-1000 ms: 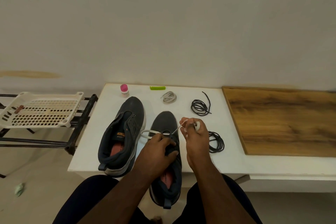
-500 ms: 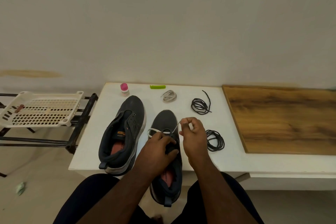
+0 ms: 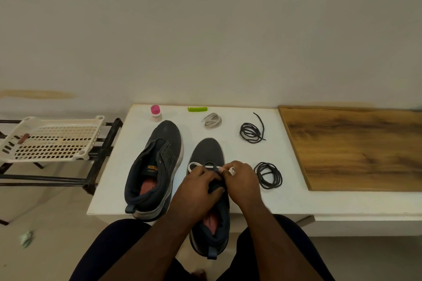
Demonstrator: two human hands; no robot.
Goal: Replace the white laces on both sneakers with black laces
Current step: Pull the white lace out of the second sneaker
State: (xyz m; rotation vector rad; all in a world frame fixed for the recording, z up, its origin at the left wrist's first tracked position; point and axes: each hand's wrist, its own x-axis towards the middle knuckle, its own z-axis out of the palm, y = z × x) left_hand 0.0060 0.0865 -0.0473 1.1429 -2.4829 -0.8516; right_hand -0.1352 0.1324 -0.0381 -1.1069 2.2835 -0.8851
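I am holding the right-hand sneaker (image 3: 209, 155) as my landmark; it is lying on the white table (image 3: 285, 198) with its toe pointing at the wall and its heel overhanging the near edge. My left hand (image 3: 198, 186) is gripping the top of this sneaker, fingers curled over the tongue area. My right hand (image 3: 242, 180) is sitting just right of the sneaker, thumb and fingers pinching the white lace (image 3: 194, 165), with a short white end sticking up between them. That lace is running across the sneaker's front eyelets and looping out on its left side.

Left of the landmark, the second sneaker (image 3: 157, 166) is lying unlaced, toe to the wall. Beyond the landmark's toe, a loose bundled white lace (image 3: 212, 120) is resting on the table. To the right of the landmark, one coiled black lace (image 3: 268, 175) is lying just past my right hand, and a second coil (image 3: 251, 132) is lying further back.

Behind the second sneaker, a pink-capped bottle (image 3: 155, 113) is standing, and a green comb (image 3: 197, 109) is lying beside it. Well right of the landmark, a wooden board (image 3: 356, 146) is covering the table. Far left, a plastic tray (image 3: 50, 139) is sitting on a black rack (image 3: 100, 155).
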